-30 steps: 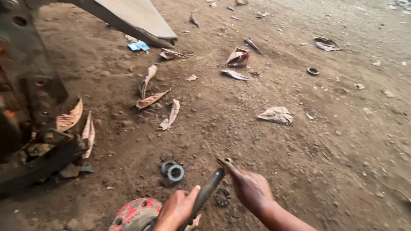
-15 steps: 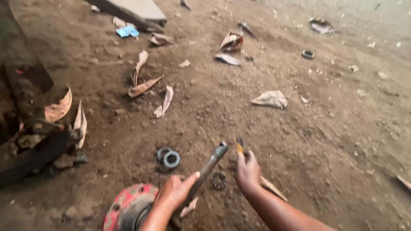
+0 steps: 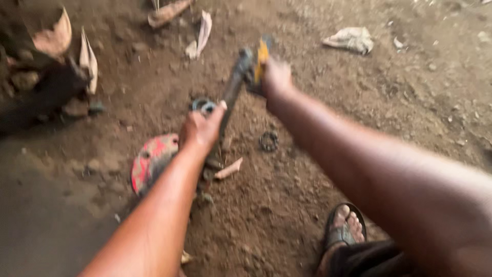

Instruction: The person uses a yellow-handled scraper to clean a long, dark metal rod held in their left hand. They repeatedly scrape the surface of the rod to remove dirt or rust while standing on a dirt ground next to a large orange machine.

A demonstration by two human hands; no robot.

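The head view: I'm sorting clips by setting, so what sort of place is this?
Probably an outdoor repair yard: bare dirt ground, a red round metal hub, a dark bearing ring lying loose.

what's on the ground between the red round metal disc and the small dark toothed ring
A pale leaf scrap lies there on the dirt, in the head view, beside the long dark metal bar the left hand grips.

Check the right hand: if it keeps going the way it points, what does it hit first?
Probably bare dirt ground. The right hand, gripping a yellow-handled tool against the dark metal bar, points up-frame; the dry leaf lies left of that line. Blurred, depth unclear.
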